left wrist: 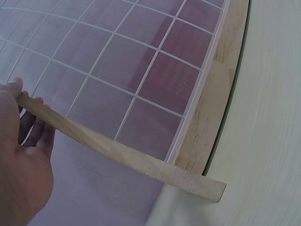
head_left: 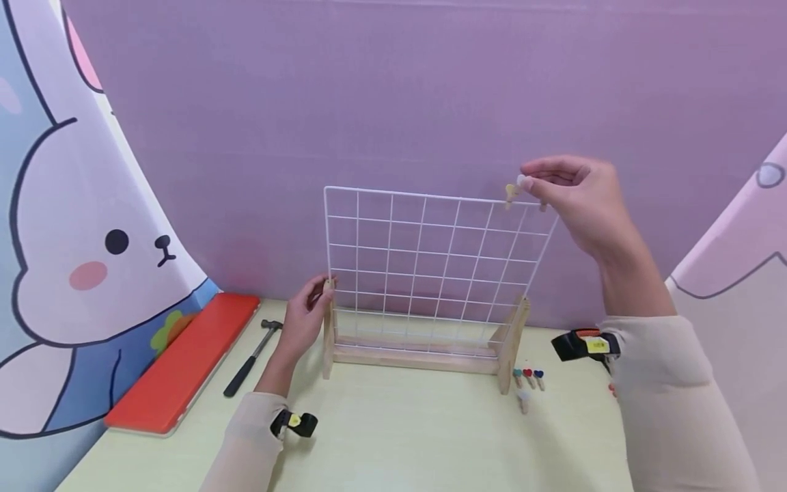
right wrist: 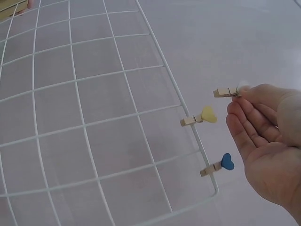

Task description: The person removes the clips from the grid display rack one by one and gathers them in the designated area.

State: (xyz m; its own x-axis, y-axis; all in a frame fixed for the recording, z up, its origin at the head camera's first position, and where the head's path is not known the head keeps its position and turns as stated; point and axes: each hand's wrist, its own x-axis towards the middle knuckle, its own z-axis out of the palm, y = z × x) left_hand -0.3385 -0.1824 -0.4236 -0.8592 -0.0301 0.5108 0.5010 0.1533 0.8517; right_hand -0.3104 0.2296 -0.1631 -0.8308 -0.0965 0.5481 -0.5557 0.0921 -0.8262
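Observation:
My right hand (head_left: 584,198) pinches a small wooden clothespin (right wrist: 225,92) with a white top between thumb and forefinger. It is held just off the top edge of a white wire grid (head_left: 424,197), pointing toward it. Two clothespins are clipped on that edge, one with a yellow heart (right wrist: 208,115) and one with a blue heart (right wrist: 227,162) nearer the corner. The grid stands upright in a wooden base (head_left: 418,359). At the left side, my left hand (head_left: 304,318) holds the top of the base's wooden upright (left wrist: 127,157) between thumb and fingers.
On the table by the base's right foot lie several clothespins with coloured hearts (head_left: 527,374), and a pale-topped clothespin (head_left: 523,402) in front. A hammer (head_left: 249,362) and a long red case (head_left: 190,362) lie at left. A purple backdrop (head_left: 393,102) hangs behind.

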